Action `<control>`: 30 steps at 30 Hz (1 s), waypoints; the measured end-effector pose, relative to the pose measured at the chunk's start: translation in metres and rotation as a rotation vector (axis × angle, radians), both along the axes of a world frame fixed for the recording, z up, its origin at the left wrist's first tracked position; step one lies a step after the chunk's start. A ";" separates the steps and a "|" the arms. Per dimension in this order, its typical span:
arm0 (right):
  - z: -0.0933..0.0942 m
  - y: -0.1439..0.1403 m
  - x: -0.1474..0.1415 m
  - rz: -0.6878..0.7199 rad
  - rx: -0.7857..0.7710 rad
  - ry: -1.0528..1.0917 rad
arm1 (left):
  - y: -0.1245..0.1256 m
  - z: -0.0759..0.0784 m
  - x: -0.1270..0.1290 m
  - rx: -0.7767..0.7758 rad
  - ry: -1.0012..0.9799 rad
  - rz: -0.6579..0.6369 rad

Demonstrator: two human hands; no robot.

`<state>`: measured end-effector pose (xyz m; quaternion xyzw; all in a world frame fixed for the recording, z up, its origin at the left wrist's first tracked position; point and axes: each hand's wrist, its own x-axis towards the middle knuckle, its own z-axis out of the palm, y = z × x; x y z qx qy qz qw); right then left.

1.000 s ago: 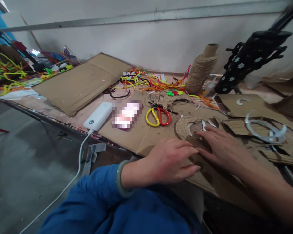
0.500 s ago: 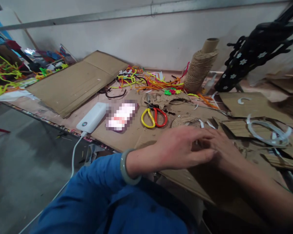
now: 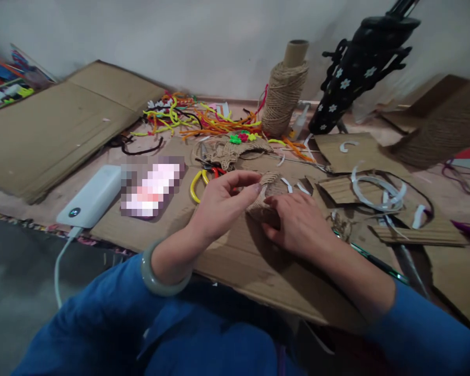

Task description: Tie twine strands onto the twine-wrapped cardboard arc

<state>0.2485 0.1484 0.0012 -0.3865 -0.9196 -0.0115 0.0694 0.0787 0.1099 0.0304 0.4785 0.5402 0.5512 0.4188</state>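
Bare cardboard sheet (image 3: 243,261) lies open in front of both hands, and the large cardboard panel (image 3: 50,125) at far left is unobstructed. Passage beyond is blocked by scissors (image 3: 199,180), pipe cleaners (image 3: 191,117) and twine spool (image 3: 282,94); power bank (image 3: 90,196) crowds the left, cardboard scraps (image 3: 379,193) the right.

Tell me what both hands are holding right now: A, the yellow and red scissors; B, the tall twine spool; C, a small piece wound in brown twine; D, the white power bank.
C: the left hand and right hand both grip the twine-wound piece above the cardboard sheet; the scissors, power bank and twine spool lie untouched.
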 end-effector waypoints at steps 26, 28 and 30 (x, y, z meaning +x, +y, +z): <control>0.019 -0.003 0.031 -0.052 -0.215 0.637 | -0.001 -0.013 0.015 -0.246 -0.626 -0.219; 0.020 0.004 0.029 -0.159 -0.394 0.726 | -0.003 -0.013 0.016 -0.257 -0.594 -0.244; 0.021 0.008 0.023 -0.139 -0.582 0.833 | -0.005 -0.013 0.016 -0.281 -0.575 -0.275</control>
